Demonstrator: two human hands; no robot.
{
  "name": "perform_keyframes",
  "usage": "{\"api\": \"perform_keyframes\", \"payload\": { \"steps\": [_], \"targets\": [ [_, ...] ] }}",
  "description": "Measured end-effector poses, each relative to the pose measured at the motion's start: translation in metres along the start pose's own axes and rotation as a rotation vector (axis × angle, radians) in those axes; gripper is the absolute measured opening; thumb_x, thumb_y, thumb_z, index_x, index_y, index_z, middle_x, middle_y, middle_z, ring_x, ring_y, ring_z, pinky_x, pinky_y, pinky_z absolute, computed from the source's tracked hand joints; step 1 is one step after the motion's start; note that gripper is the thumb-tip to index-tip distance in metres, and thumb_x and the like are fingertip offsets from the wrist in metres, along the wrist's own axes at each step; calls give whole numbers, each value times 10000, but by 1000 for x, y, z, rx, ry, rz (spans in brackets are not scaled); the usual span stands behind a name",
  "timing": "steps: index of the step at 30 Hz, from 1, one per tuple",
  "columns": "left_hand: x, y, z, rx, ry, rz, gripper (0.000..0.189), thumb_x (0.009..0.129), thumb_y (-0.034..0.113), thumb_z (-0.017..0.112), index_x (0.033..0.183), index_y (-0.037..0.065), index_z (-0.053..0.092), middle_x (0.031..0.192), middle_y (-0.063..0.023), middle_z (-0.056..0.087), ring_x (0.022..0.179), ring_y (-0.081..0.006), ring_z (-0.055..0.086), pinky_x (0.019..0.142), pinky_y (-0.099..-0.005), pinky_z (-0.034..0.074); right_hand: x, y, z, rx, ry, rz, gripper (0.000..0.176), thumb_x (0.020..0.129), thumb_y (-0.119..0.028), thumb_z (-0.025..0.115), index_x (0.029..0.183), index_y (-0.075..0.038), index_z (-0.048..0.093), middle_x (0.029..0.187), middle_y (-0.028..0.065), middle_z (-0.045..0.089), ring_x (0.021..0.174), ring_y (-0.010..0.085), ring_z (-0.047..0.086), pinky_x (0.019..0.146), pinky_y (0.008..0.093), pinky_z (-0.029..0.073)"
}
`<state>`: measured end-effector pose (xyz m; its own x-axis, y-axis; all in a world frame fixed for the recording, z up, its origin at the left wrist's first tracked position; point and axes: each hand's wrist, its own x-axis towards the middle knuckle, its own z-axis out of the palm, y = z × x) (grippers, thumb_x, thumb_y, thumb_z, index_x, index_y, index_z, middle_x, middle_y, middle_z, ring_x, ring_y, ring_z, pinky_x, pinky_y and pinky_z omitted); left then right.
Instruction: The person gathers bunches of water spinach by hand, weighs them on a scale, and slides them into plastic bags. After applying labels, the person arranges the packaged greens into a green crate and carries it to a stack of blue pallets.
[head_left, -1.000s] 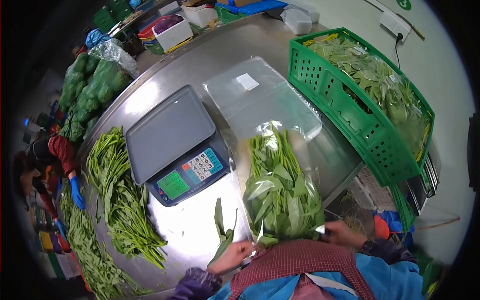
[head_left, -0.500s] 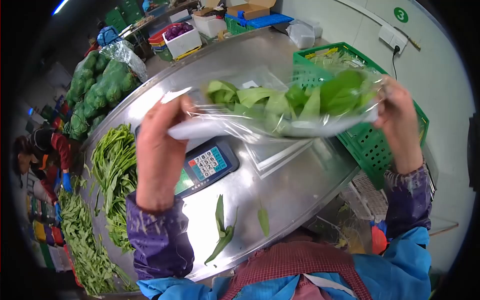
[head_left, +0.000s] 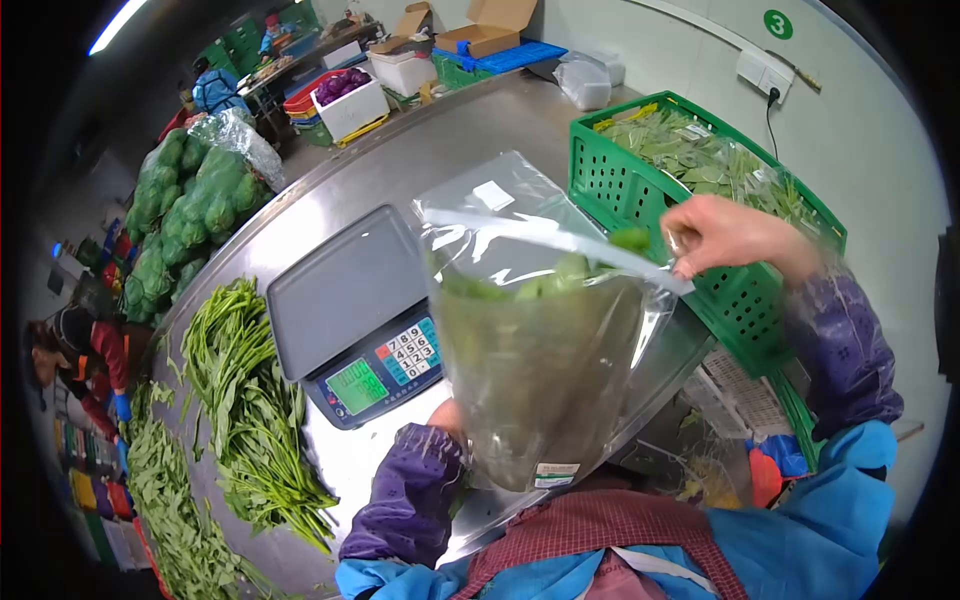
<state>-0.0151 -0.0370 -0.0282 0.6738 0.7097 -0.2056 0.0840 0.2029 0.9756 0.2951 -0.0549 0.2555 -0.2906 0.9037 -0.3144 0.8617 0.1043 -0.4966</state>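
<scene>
Right hand (head_left: 722, 238) pinches clear bag (head_left: 535, 395) of greens (head_left: 548, 287) at its far right corner | left hand (head_left: 446, 417) — mostly hidden behind bag, grip cannot be told | bag — over counter (head_left: 470, 125), right of scale (head_left: 345, 290)

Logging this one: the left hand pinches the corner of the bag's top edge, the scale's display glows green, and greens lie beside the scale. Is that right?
Not quite: the head view shows the right hand pinching that corner of the bag. The scale, its green display and the greens are as you said.
</scene>
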Motion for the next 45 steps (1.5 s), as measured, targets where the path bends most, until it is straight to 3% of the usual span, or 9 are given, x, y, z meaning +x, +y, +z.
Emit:
{"api": "perform_keyframes", "payload": {
  "steps": [8, 15, 23, 24, 26, 31, 33, 39, 45],
  "targets": [
    [3, -19, 1, -4, 67, -50, 535, 888, 300, 503, 1342, 84, 320, 1331, -100, 382, 1215, -253, 375, 988, -390, 337, 44, -43, 34, -80, 208, -774, 240, 681, -165, 680, 894, -67, 629, 986, 72, 590, 945, 239, 534, 828, 337, 421],
    [-3, -39, -13, -53, 128, -88, 546, 885, 312, 509, 1343, 83, 319, 1337, -102, 376, 1218, -254, 372, 996, -386, 328, 14, -56, -125, -181, 1011, -451, 220, 811, -263, 614, 899, -62, 635, 806, 10, 602, 773, 110, 533, 723, 289, 431],
    [0, -48, -18, -115, 140, -111, 558, 881, 326, 515, 1344, 83, 318, 1344, -105, 369, 1222, -254, 368, 1006, -382, 317, 53, -60, -52, -282, 1405, -433, 233, 845, -239, 533, 965, -47, 587, 877, 38, 615, 773, 118, 556, 707, 287, 454],
    [1, -49, -18, -123, 137, -111, 560, 881, 327, 516, 1344, 83, 318, 1345, -105, 368, 1222, -254, 368, 1007, -381, 316, 35, 3, -89, -239, 544, -498, 529, 734, -218, 640, 1205, -43, 476, 1232, 81, 483, 1093, 217, 475, 925, 358, 381],
    [2, -50, -19, -143, 137, -116, 563, 880, 331, 518, 1344, 83, 317, 1347, -105, 366, 1223, -254, 367, 1009, -380, 313, 49, 11, -33, -226, 424, -475, 648, 728, -216, 635, 1296, -63, 365, 1279, 91, 423, 1136, 222, 449, 937, 342, 376],
    [11, -11, -42, -196, 159, 26, 571, 878, 339, 522, 1345, 82, 317, 1351, -107, 362, 1225, -255, 365, 1015, -378, 306, 65, 50, 2, -94, 262, -281, 124, 780, -96, 550, 835, 7, 594, 724, 60, 595, 716, 159, 558, 716, 286, 443],
    [13, 94, -39, -1039, -28, 160, 557, 855, 331, 570, 1310, 87, 359, 1262, -109, 452, 1153, -234, 439, 960, -345, 371, 61, 54, 2, 59, 347, -323, 106, 799, -99, 546, 780, 3, 568, 658, 33, 555, 642, 115, 502, 631, 269, 414],
    [39, 219, -60, -344, 506, 723, 207, 910, 211, 489, 956, 29, 575, 776, -34, 598, 654, -108, 517, 597, -205, 400, 35, 12, -30, 211, 911, -291, 209, 843, -207, 562, 823, 1, 554, 675, -15, 497, 617, 56, 449, 571, 215, 378],
    [5, 237, -36, -68, 525, 830, 248, 948, 180, 401, 880, 1, 558, 801, -72, 572, 734, -149, 547, 740, -293, 440, -2, -3, 4, -226, 1073, -403, 311, 769, -289, 646, 737, -26, 484, 578, 59, 414, 494, 163, 395, 478, 287, 356]
  ]
}}
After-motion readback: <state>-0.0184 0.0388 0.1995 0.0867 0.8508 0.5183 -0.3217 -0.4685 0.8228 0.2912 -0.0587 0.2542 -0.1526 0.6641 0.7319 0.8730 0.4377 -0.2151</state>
